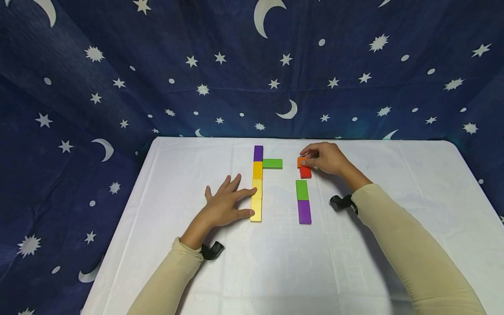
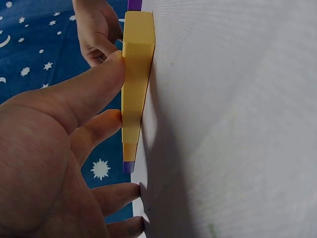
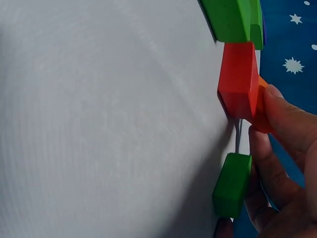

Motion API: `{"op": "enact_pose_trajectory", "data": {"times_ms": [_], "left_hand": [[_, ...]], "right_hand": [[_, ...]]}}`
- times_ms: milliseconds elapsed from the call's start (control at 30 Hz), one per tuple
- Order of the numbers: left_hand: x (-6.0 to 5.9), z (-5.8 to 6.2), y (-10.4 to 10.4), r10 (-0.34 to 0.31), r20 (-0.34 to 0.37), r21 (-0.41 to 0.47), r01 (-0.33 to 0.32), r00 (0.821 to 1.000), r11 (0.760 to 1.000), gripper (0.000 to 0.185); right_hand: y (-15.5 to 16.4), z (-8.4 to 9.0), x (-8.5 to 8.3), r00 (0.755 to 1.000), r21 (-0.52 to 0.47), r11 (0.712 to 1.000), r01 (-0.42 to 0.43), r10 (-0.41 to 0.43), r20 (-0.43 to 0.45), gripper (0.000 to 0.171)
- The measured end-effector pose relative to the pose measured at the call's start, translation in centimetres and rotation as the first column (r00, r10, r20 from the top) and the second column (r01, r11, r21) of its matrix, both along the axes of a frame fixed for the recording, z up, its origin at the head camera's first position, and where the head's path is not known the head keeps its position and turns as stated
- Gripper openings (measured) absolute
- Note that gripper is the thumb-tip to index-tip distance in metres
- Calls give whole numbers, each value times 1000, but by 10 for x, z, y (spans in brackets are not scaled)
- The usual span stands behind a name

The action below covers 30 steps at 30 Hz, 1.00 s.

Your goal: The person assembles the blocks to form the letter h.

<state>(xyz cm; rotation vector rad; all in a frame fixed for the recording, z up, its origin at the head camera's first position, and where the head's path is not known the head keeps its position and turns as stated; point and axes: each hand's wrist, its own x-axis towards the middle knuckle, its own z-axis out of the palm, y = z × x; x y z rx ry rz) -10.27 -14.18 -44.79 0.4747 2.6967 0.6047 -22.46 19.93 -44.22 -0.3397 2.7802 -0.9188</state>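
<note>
Head: left hand spread flat on worktop, fingertips touching yellow blocks at its 3 o'clock. Right hand pinches orange block, just at 12 o'clock of red block. Green block and purple block sit at red's 6 o'clock.

Left wrist: fingers straight, pressing the yellow blocks' side.

Right wrist: fingertips curled on orange block, which touches red block.
</note>
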Motion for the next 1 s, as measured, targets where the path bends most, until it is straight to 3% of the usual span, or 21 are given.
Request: {"op": "enact_pose_trajectory", "data": {"times_ms": [233,500,1000], "left_hand": [[0,0,0,2,-1,1,-2,1000,1000,65],[0,-1,0,8,7,1,-8,1000,1000,64],[-2,-3,1,9,15,-9,-9,1000,1000,65]], "right_hand": [[-5,-1,4,998,-41,998,52,-53,-27,21],[-18,2,7,989,-37,989,142,-141,34,27],[-31,3,9,983,39,986,163,-165,84,26]]}}
